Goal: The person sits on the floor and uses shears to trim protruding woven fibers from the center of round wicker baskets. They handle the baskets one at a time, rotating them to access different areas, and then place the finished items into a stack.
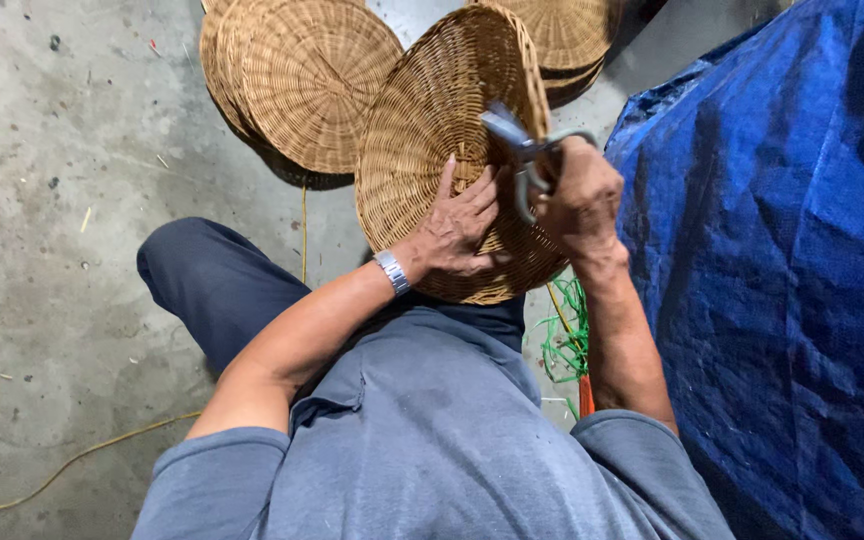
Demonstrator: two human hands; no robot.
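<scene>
A round woven wicker tray (422, 120) rests tilted on my lap, its inside facing me. My left hand (457, 228) lies flat on the tray's lower part, fingers spread, with a metal watch on the wrist. My right hand (580, 195) grips a pair of grey metal shears (520, 148) by the handles, and the blades point up-left at the tray's right rim. I sit in dark blue trousers and a grey-blue shirt.
A stack of similar wicker trays (302, 75) lies on the concrete floor ahead, and another stack (564, 35) sits further right. A blue tarpaulin (782, 260) covers a bulk on my right. Green cord (564, 340) and a yellow strand (72, 462) lie on the floor.
</scene>
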